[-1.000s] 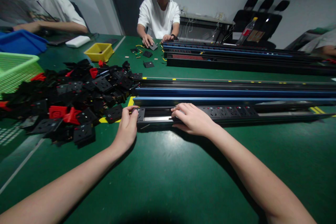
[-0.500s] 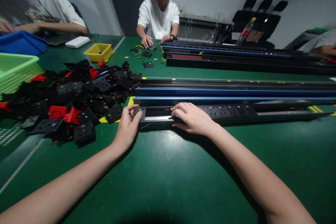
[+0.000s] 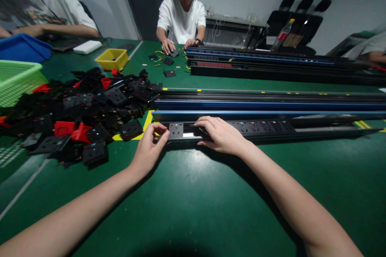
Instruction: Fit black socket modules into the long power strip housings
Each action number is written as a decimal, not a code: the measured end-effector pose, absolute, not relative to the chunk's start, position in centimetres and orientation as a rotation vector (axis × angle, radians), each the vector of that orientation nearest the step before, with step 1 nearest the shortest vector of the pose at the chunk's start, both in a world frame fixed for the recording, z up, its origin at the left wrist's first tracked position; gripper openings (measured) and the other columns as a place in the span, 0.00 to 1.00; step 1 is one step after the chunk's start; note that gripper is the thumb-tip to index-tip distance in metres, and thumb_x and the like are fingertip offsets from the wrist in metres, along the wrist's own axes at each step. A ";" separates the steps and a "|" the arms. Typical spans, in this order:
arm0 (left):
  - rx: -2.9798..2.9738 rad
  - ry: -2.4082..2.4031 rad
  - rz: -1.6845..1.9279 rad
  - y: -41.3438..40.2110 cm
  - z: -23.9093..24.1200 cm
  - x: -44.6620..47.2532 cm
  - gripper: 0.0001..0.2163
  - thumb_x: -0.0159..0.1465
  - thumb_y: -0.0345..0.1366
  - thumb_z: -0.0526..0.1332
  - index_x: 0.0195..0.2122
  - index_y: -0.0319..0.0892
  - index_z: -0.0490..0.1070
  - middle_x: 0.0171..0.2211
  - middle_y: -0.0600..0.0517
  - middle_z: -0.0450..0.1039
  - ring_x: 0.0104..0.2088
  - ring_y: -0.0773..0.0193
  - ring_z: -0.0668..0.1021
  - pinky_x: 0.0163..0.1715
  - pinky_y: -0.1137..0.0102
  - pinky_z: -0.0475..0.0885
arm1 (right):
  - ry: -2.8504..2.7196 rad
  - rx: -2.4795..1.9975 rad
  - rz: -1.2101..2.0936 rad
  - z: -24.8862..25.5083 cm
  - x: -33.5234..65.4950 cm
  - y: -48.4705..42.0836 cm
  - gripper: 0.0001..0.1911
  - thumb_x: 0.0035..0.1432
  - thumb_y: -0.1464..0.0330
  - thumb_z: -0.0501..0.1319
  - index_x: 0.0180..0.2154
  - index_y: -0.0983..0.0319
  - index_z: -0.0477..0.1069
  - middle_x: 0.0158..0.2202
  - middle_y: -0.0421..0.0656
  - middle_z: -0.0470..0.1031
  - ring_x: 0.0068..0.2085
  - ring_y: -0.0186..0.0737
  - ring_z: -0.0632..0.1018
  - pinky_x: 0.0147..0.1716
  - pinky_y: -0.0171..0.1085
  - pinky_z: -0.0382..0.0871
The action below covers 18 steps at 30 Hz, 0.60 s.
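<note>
A black rail [image 3: 325,130] lies lengthwise in front of me, with a row of black socket modules [image 3: 262,127] with red spots in its channel. My left hand [image 3: 150,144] is at the rail's left end, fingers curled, with thumb and fingertips closed against the left edge of a single socket module [image 3: 176,129]. My right hand [image 3: 221,134] bends over the rail farther right, fingers on the far side and thumb on the near side; what lies under its palm is hidden. A bright bare stretch of channel shows between the single module and my right hand.
A heap of black and red modules [image 3: 116,96] lies to the left, by a green basket [image 3: 21,74], a blue bin [image 3: 25,46] and a yellow bin [image 3: 111,59]. Blue rails [image 3: 241,115] lie behind mine. A co-worker [image 3: 182,16] sits opposite, handling small black parts.
The single socket module has slid right along the rail, with my left hand following a little to the right. My right hand has stayed in place.
</note>
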<state>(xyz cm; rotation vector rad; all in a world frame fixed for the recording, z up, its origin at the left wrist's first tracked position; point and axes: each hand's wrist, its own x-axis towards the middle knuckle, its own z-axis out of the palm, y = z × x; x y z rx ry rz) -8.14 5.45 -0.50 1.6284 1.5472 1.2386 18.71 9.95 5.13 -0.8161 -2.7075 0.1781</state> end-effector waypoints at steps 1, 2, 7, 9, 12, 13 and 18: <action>1.671 1.539 1.215 5.3 -0.3 -8.1 0.11 0.65 0.44 0.60 0.44 0.46 0.68 0.42 0.50 0.73 0.42 0.59 0.75 0.40 0.66 0.69 | -2.703 -0.818 0.180 5.1 18.7 9.9 0.29 0.63 0.61 0.63 0.60 0.62 0.58 0.59 0.54 0.68 0.59 0.52 0.71 0.54 0.50 0.69; 1.705 1.522 1.208 5.1 -0.2 -8.0 0.11 0.65 0.44 0.60 0.45 0.46 0.68 0.43 0.49 0.74 0.44 0.58 0.76 0.43 0.65 0.69 | -2.699 -0.818 0.182 5.1 18.7 9.9 0.31 0.63 0.61 0.63 0.62 0.62 0.56 0.61 0.54 0.67 0.60 0.52 0.70 0.55 0.50 0.68; 1.872 1.458 1.233 4.3 -0.2 -7.8 0.15 0.65 0.41 0.60 0.52 0.46 0.64 0.48 0.46 0.76 0.51 0.53 0.76 0.52 0.58 0.65 | -2.713 -0.847 0.200 5.0 18.8 9.9 0.43 0.63 0.62 0.63 0.70 0.58 0.41 0.65 0.53 0.63 0.63 0.53 0.68 0.57 0.53 0.67; 2.014 1.449 1.177 4.1 -0.4 -7.9 0.15 0.66 0.40 0.59 0.53 0.46 0.63 0.49 0.46 0.77 0.51 0.52 0.77 0.54 0.55 0.62 | -2.731 -0.849 0.215 5.0 18.8 10.0 0.47 0.63 0.62 0.64 0.71 0.56 0.36 0.67 0.51 0.61 0.62 0.53 0.68 0.56 0.53 0.67; 2.237 1.392 1.093 3.8 -0.5 -7.9 0.17 0.67 0.37 0.58 0.57 0.47 0.60 0.50 0.46 0.78 0.53 0.51 0.76 0.55 0.54 0.57 | -2.760 -0.851 0.232 5.0 18.9 10.2 0.49 0.63 0.61 0.63 0.72 0.53 0.31 0.69 0.49 0.58 0.61 0.53 0.68 0.56 0.53 0.67; 2.292 1.373 1.068 3.7 -0.4 -7.9 0.18 0.67 0.37 0.57 0.58 0.47 0.59 0.51 0.46 0.78 0.53 0.51 0.76 0.54 0.54 0.57 | -2.769 -0.855 0.238 5.0 18.9 10.2 0.49 0.63 0.62 0.63 0.72 0.52 0.30 0.69 0.48 0.58 0.62 0.53 0.68 0.56 0.53 0.66; 2.375 1.345 0.942 3.6 -0.1 -7.9 0.19 0.68 0.35 0.55 0.60 0.45 0.57 0.55 0.44 0.75 0.57 0.51 0.73 0.54 0.55 0.57 | -2.829 -0.879 0.222 5.1 18.8 10.2 0.48 0.65 0.63 0.62 0.72 0.50 0.30 0.67 0.46 0.62 0.62 0.52 0.66 0.57 0.52 0.64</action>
